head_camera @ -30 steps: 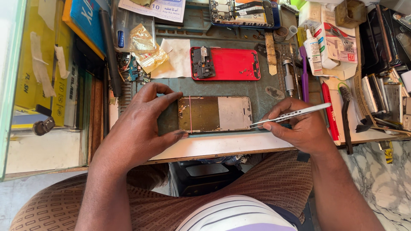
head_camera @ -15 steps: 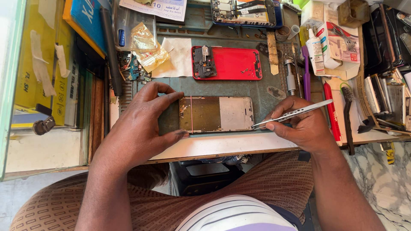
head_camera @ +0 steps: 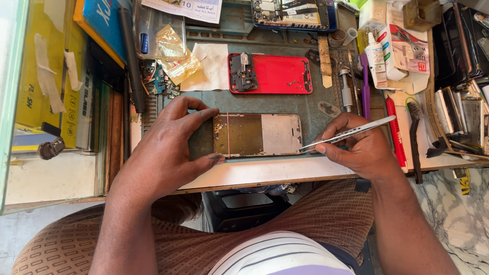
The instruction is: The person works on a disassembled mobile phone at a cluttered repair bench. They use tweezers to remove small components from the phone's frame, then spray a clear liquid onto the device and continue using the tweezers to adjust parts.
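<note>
the left hand (head_camera: 168, 147) clamps the near-left end of the opened phone panel (head_camera: 258, 134) flat on the grey-green mat (head_camera: 316, 104) — its left edge hidden under the fingers — while the right hand (head_camera: 359, 147) pinches steel tweezers (head_camera: 349, 133), their tips meeting the panel's right edge too finely to make out.

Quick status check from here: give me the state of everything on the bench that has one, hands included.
Phone screen panel: lying flat, inner face up, separated from its body.
Red phone body: lying open, camera-end board exposed.
Left hand: gripping the panel's left end.
Right hand: pinching the tweezers.
Tweezers: tips at the panel's right edge.
White bottle: capped, lying down.
Dark phone at the top: opened, internals showing.
</note>
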